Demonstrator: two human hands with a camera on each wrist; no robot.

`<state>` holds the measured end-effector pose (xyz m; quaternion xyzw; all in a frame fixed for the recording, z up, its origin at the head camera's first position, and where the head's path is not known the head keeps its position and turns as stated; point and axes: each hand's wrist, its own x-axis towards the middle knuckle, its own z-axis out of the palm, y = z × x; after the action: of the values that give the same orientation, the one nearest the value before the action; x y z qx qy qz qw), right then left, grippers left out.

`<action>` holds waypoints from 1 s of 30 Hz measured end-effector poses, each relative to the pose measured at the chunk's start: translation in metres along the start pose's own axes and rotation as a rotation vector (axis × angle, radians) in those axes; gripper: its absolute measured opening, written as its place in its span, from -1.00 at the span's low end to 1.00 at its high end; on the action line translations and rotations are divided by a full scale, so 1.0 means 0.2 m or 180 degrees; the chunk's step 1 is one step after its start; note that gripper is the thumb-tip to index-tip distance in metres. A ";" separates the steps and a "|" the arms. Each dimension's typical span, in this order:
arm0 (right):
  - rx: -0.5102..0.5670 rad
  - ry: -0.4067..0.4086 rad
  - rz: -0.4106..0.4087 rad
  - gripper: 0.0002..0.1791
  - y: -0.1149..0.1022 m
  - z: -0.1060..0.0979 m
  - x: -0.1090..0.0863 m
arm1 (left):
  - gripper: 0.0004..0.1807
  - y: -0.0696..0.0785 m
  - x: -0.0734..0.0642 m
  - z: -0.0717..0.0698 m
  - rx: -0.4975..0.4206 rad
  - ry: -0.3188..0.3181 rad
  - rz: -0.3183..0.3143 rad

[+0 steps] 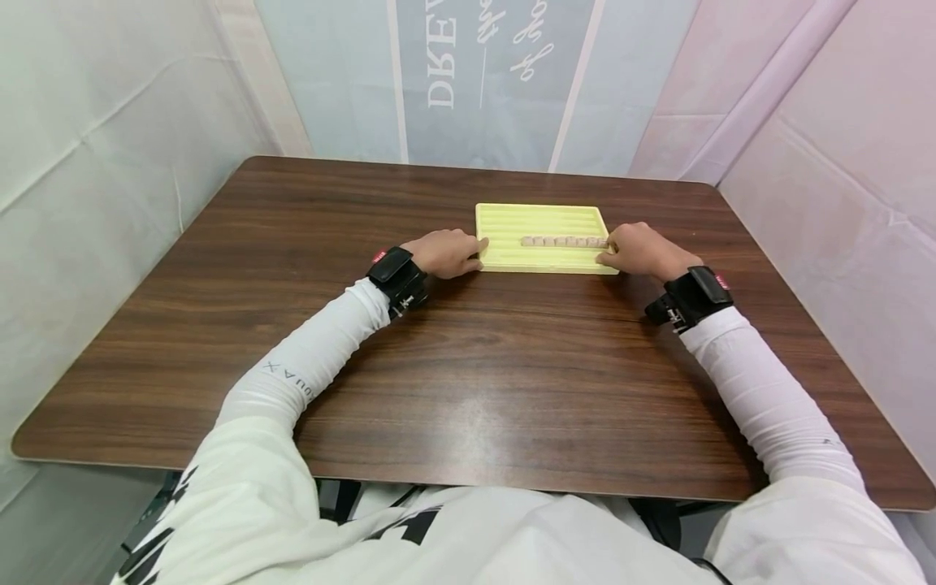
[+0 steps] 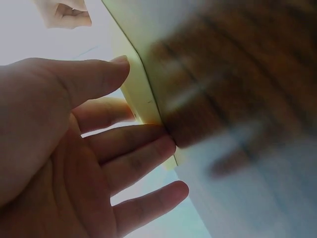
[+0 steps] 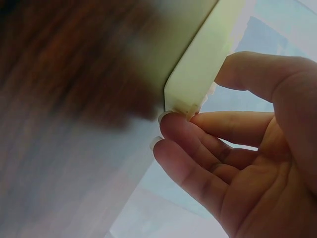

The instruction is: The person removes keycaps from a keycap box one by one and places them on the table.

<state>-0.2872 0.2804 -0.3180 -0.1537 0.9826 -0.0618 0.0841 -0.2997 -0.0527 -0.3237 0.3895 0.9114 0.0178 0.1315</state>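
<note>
A pale yellow ridged tray (image 1: 537,218) lies near the far side of the table. Along one of its grooves runs a row of several small beige blocks (image 1: 559,241), closer to the right end. My left hand (image 1: 444,253) holds the tray's left end, thumb over the near corner and fingertips against the side. At the opposite end, my right hand (image 1: 643,250) pinches the near right corner between thumb and fingers. In the right wrist view, the tray's wall (image 3: 198,69) sits between thumb and fingertips. The left wrist view shows the tray's edge (image 2: 136,82) touching the left fingers.
The brown wood-grain table (image 1: 468,366) reaches from my body to a hanging backdrop with printed lettering (image 1: 483,81). White sheeting hangs at the left (image 1: 110,146) and pinkish sheeting at the right (image 1: 841,162). Each wrist wears a black strapped camera (image 1: 398,279).
</note>
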 end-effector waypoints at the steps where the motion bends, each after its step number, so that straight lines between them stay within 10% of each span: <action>1: 0.0004 -0.0003 -0.0017 -0.67 0.00 0.00 0.00 | -0.49 0.00 -0.01 0.00 0.0002 -0.0006 -0.0007; 30: -0.0011 -0.0126 -0.0038 -0.72 -0.06 0.00 0.00 | -0.46 -0.03 -0.07 0.02 -0.0025 0.0099 0.0075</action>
<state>-0.2829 0.2684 -0.3151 -0.1609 0.9799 -0.0576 0.1029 -0.2936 -0.0671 -0.3250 0.3993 0.9086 0.0290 0.1186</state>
